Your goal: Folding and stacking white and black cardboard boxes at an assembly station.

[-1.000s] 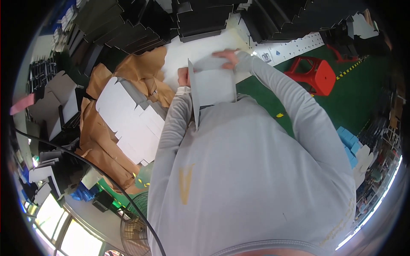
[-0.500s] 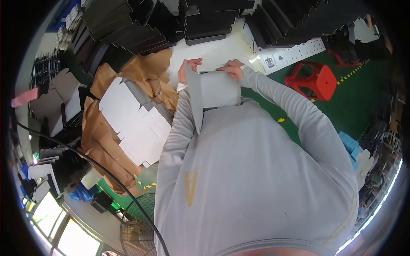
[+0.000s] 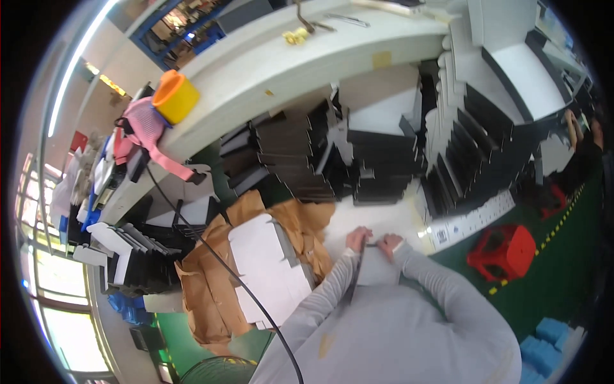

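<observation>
Stacks of flat black cardboard boxes [image 3: 377, 169] crowding the white table [image 3: 384, 221] ahead of me, brown wrapping paper [image 3: 211, 288] and white card sheets [image 3: 265, 269] left, my left hand [image 3: 357, 239] and right hand [image 3: 389, 244] close together, fingers pinching a grey folded card panel [image 3: 374, 269] at my chest

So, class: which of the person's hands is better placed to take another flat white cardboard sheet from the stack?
Left. The left hand is nearer the flat white cardboard stack on its side; the right hand lies farther off.

Flat grey card sheet [image 3: 376, 269], white bench [image 3: 384, 221], brown wrapping paper [image 3: 211, 281], red plastic stool [image 3: 502, 251], black folded boxes [image 3: 377, 163].
</observation>
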A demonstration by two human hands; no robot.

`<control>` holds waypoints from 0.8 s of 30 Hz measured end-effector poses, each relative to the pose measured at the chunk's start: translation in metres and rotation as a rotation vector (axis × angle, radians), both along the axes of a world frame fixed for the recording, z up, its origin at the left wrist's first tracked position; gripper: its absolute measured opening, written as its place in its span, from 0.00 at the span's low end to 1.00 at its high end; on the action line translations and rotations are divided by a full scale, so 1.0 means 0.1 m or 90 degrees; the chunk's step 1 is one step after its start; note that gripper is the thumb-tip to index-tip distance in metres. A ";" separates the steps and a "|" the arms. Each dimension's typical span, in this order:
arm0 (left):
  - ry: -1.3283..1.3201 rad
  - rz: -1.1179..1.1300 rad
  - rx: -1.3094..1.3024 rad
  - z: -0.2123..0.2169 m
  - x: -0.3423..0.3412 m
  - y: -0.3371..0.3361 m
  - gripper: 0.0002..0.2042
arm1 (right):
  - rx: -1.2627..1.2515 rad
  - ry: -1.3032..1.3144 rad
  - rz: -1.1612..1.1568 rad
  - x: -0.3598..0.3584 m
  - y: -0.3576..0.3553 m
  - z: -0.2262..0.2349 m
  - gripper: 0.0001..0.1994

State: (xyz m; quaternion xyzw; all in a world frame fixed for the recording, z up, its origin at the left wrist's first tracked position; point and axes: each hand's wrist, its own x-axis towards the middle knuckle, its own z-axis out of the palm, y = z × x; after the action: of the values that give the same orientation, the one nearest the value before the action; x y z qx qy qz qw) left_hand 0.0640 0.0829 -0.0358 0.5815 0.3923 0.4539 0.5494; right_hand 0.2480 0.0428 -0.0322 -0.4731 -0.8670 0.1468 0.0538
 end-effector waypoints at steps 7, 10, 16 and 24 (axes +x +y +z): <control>-0.146 0.062 -0.234 -0.47 -0.10 -0.14 0.15 | -0.037 0.003 0.023 0.04 0.11 0.16 0.15; -0.112 0.048 -0.205 -0.40 -0.12 -0.11 0.16 | -0.098 -0.184 0.128 0.13 0.28 0.20 0.12; -0.101 0.030 -0.240 -0.35 -0.11 -0.14 0.16 | -0.075 -0.282 0.244 -0.09 0.43 0.35 0.12; 0.037 0.131 -0.247 -0.29 -0.08 -0.19 0.20 | -0.056 -0.118 0.197 -0.63 0.51 0.33 0.15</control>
State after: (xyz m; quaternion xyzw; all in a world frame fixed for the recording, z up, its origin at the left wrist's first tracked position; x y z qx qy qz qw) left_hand 0.0565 0.0641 -0.0646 0.4348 0.5455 0.4068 0.5899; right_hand 0.1849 0.0936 0.0004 -0.3472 -0.9236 0.1466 -0.0705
